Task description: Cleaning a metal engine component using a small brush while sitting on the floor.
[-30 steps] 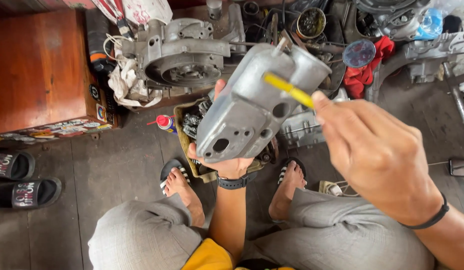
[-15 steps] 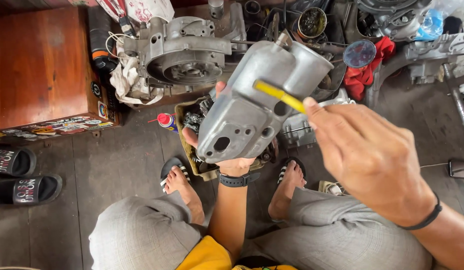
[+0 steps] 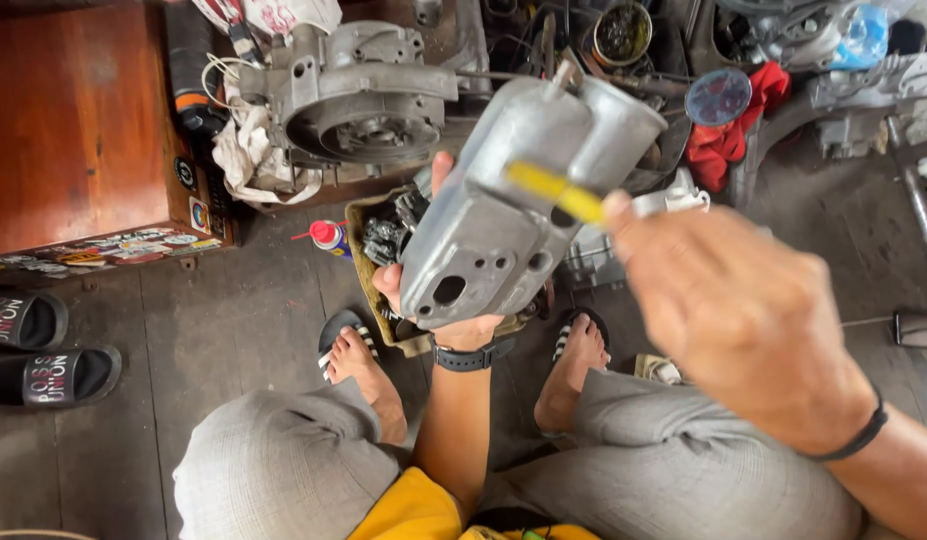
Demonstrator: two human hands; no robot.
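**Metal housing held up, yellow tool at its side**

Above the floor, between my knees, my left hand (image 3: 454,315) has its grip closed under a grey metal housing (image 3: 514,200), fingers wrapped around the lower edge, holding it tilted in the air. My right hand (image 3: 744,320) has its grip closed on a yellow tool (image 3: 556,192), whose far end lies against the upper side of the housing. Whether the tip sits in a hole or only touches the surface I cannot tell; the hand is blurred.

I judge the step in hand to be working the tool along the housing while the other hand steadies it. The next move calls for a firm hold underneath and a careful aim of the tip.

Counted: one housing, one yellow tool. On the floor lie one engine case (image 3: 359,95) on a rag, one spray can (image 3: 329,236) with a red cap, one tray of small parts (image 3: 384,235), one red cloth (image 3: 729,140), one wooden box (image 3: 74,120), and two black sandals (image 3: 44,350) at the left.
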